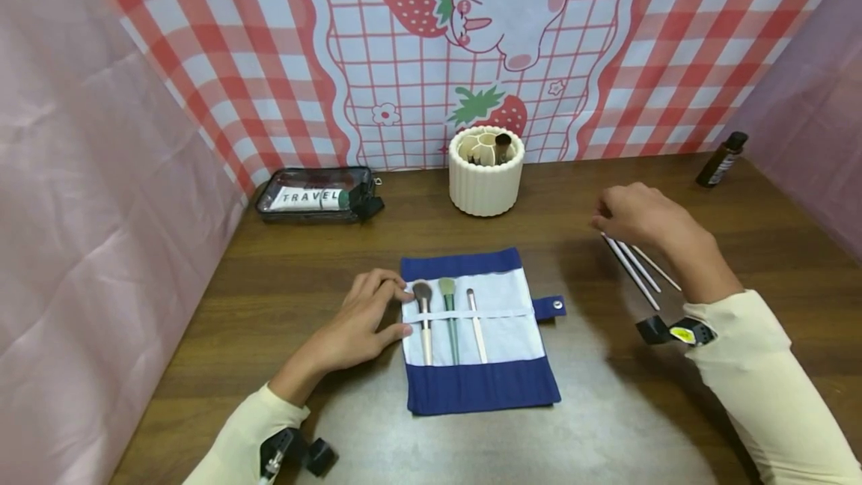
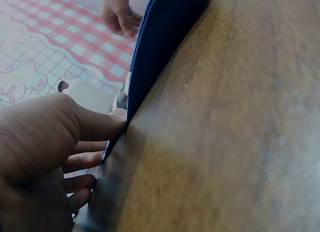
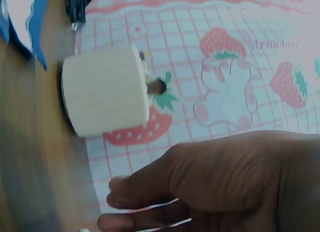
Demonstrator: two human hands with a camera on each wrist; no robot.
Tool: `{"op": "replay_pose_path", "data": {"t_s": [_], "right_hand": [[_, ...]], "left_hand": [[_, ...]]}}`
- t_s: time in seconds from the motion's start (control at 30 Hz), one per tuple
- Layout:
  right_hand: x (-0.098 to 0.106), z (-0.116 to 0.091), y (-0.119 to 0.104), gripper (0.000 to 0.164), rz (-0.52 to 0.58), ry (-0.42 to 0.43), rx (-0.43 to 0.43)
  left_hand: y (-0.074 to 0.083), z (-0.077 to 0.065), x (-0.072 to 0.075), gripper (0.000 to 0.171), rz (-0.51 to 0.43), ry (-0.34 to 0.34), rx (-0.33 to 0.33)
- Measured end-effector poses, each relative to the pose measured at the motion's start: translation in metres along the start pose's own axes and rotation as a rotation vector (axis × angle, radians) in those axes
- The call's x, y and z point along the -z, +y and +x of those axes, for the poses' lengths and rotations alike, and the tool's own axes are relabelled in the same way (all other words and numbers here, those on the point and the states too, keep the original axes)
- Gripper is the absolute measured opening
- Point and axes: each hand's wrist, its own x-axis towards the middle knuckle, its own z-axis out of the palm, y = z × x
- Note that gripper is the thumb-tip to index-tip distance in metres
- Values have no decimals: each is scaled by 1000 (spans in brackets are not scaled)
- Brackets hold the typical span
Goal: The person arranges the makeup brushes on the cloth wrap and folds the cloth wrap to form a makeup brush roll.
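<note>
A blue-and-white fabric brush roll (image 1: 501, 380) lies unfolded on the table. A fluffy makeup brush with a pale handle (image 1: 427, 346), a green-handled brush (image 1: 452, 331) and a slim white brush (image 1: 478, 335) sit under its elastic band. My left hand (image 1: 360, 320) touches the roll's left edge with thumb and fingers apart; the left wrist view shows the thumb against the blue edge (image 2: 160, 51). On the right, my right hand (image 1: 646, 215) hovers by the upper ends of several slim white sticks (image 1: 633, 272). Its fingers bend loosely, with nothing visible between them.
A cream ribbed holder (image 1: 485, 189) with a few brushes stands at the back middle. Left of it lies a clear travel pouch (image 1: 310, 197). A dark bottle (image 1: 722, 161) stands at the back right. Fabric curtains border the table; the roll's snap tab (image 1: 548, 307) sticks out rightward.
</note>
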Motion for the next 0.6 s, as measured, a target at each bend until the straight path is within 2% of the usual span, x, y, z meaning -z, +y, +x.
{"op": "replay_pose_path", "data": {"t_s": [0.2,0.4,0.6], "right_hand": [[-1,0,20,20,-54,-58,-35],[-9,3,26,24,-66,-135,-110],[-18,9,22,22,-129,-109,-75]], "left_hand": [[-1,0,1,36,7,-5,2],[-1,-1,1,36,9,-8,1],[-1,-1,1,36,8,-4,-8]]}}
